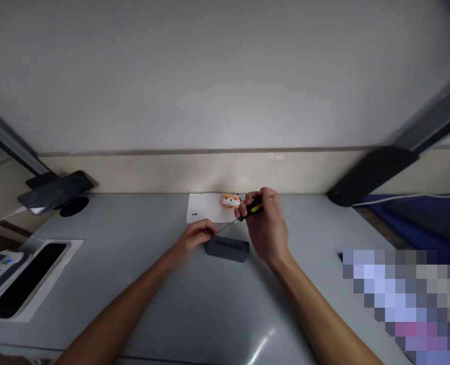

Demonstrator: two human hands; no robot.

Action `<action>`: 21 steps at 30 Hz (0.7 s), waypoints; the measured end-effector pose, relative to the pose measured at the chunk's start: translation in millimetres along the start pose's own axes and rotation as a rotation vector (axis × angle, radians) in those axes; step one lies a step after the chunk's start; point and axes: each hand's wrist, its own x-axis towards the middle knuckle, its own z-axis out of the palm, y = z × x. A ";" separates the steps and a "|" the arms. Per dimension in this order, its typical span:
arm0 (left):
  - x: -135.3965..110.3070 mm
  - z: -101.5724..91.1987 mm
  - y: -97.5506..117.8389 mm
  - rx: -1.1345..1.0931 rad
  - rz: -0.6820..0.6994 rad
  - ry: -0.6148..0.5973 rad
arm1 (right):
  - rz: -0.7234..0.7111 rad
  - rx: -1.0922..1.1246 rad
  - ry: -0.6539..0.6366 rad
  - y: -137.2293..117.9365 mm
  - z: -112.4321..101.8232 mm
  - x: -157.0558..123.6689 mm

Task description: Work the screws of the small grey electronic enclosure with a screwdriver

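Head | grey desk (194, 314) (shiny) — dark box (228, 250) atop | wall (217, 76) behind

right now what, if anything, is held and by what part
The right hand holds a screwdriver by its black-and-yellow handle. The left hand is at one end of the dark box; grip unclear.

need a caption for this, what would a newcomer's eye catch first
Probably the right hand, just right of centre, gripping a black-yellow screwdriver slanting down toward a dark slotted box. Next, the orange animal-faced object on white paper behind; then the pixelated patch, lower right.
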 end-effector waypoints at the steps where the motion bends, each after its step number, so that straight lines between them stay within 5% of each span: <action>1: 0.1 -0.2 -0.9 0.000 0.000 0.003 | 0.003 0.000 0.000 0.5 0.0 0.0; 21: -0.2 -0.2 4.4 -0.001 0.018 0.032 | 0.008 -0.012 -0.012 0.8 0.9 -1.8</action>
